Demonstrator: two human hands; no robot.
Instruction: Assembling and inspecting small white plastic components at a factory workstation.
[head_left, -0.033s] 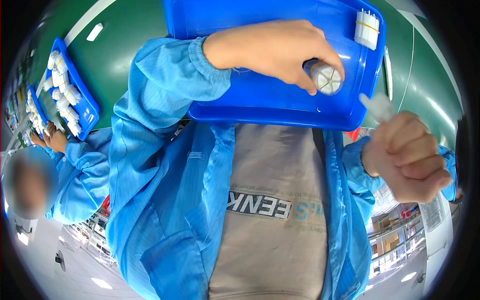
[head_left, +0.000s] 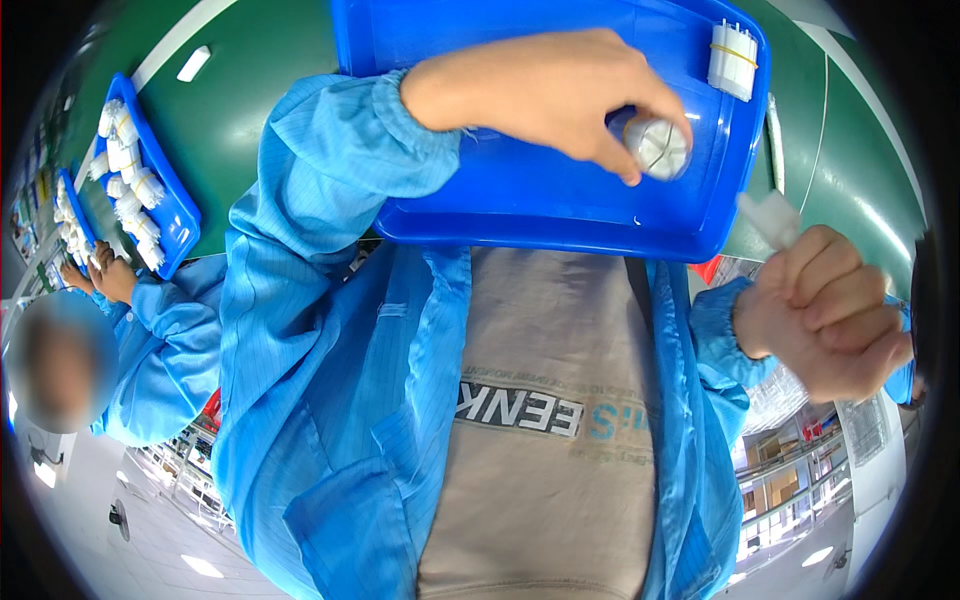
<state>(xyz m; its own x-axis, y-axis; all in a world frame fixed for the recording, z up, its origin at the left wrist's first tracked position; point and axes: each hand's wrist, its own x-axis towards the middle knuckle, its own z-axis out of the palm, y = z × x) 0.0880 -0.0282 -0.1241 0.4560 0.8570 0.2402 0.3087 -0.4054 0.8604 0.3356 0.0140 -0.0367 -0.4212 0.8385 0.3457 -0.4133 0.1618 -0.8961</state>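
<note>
From my remote station I note the left hand (head_left: 570,95) arched over the blue plastic tray (head_left: 560,234), thumb and fingers curved round a white, round bundle of wedge-shaped pieces (head_left: 663,150). The bundle sits inside that grip, its segmented end facing out past the fingertips; I judge the encircling hold keeps the loose segments together while leaving the end face exposed. Whether its underside touches the tray floor, I cannot tell.

The right hand (head_left: 830,310) is curled, well apart from the left fingers and outside the tray wall. A blurred, pale white piece (head_left: 771,220) projects from its finger side toward the tray. I judge it is gripped at one end so that the other stays free; exactly which fingers pinch it, I cannot confirm.

Beyond the left fingertips, in the tray's far right corner, stands a white bundle of slim tubular pieces (head_left: 733,75) touched by neither hand. A yellow elastic band (head_left: 728,52) circles it, presumably to stop the pieces spreading
</note>
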